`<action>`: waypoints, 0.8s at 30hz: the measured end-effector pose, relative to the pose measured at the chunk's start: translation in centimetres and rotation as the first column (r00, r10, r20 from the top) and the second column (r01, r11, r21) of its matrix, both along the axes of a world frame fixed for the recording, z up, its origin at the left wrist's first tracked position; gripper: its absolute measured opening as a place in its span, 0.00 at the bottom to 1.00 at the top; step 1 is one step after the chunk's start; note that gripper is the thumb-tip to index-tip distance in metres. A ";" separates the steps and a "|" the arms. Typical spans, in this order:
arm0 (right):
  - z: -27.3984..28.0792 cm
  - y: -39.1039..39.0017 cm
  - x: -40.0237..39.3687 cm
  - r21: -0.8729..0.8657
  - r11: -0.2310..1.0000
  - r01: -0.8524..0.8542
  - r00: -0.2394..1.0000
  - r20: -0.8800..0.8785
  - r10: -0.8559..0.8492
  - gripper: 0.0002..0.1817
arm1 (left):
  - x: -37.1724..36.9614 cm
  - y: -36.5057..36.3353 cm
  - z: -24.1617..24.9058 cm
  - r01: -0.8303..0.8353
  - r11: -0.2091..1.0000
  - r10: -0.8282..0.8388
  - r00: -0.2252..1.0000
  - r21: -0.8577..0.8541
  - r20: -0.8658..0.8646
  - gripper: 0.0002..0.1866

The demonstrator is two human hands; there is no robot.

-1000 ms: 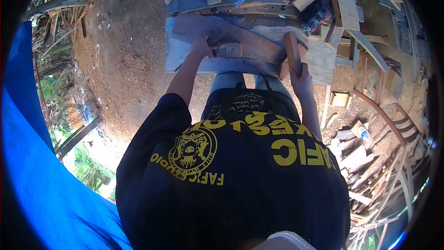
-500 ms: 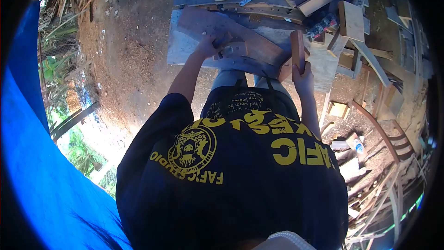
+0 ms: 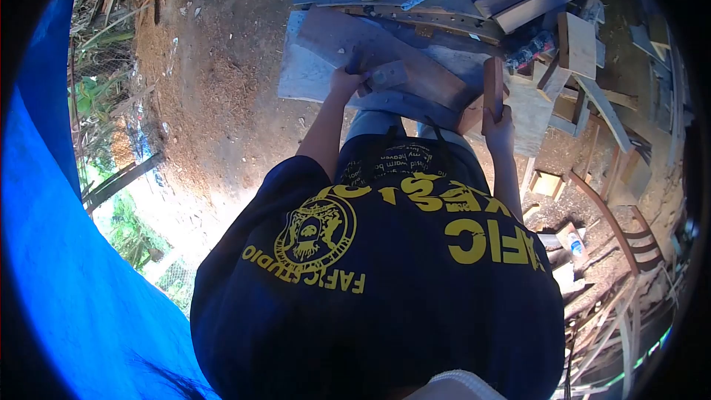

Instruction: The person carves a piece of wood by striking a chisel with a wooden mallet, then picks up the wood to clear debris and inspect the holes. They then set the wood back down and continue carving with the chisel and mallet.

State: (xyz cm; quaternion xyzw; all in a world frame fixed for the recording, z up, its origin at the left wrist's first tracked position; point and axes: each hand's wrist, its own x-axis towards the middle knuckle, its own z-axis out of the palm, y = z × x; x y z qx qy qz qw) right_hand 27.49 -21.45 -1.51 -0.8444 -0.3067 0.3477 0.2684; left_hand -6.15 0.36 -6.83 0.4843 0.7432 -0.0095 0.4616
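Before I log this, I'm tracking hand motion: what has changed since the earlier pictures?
The left hand drew toward the body, turning its block-like tool so the right end points farther away; the view also tilted. The right hand still grips the wooden block, and the wide board stays beneath the tool.

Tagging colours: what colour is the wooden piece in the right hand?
Reddish-brown; the wooden piece shows best in the head view.

a pale wooden bench (image 3: 302, 74) bears a broad brown plank (image 3: 400, 52).
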 end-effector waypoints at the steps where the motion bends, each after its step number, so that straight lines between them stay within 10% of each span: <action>1: 0.4 0.1 -0.3 -0.003 0.999 0.038 0.998 -0.054 -0.038 0.18 | -1.6 -0.4 -2.8 -0.001 0.996 -0.007 0.995 0.087 0.097 0.21; 8: 0.0 1.6 -3.1 -0.007 0.999 0.035 0.999 0.016 -0.035 0.21 | -3.6 -1.1 -3.2 -0.115 0.990 0.052 0.833 0.080 0.550 0.24; 14: 0.4 3.7 -5.7 -0.170 0.985 -0.019 0.993 -0.114 0.000 0.24 | -2.7 -0.5 -0.2 -0.016 0.994 0.038 0.976 -0.105 0.214 0.37; 19: -4.9 2.7 -7.3 -0.127 0.982 -0.141 0.984 0.093 0.153 0.27 | -3.0 0.0 0.8 0.153 0.988 -0.141 0.945 -0.018 0.294 0.46; 24: -7.0 1.3 -7.5 -0.142 0.984 -0.105 0.992 -0.086 0.093 0.29 | -2.9 0.9 -1.0 0.025 1.000 -0.016 0.932 -0.019 0.363 0.42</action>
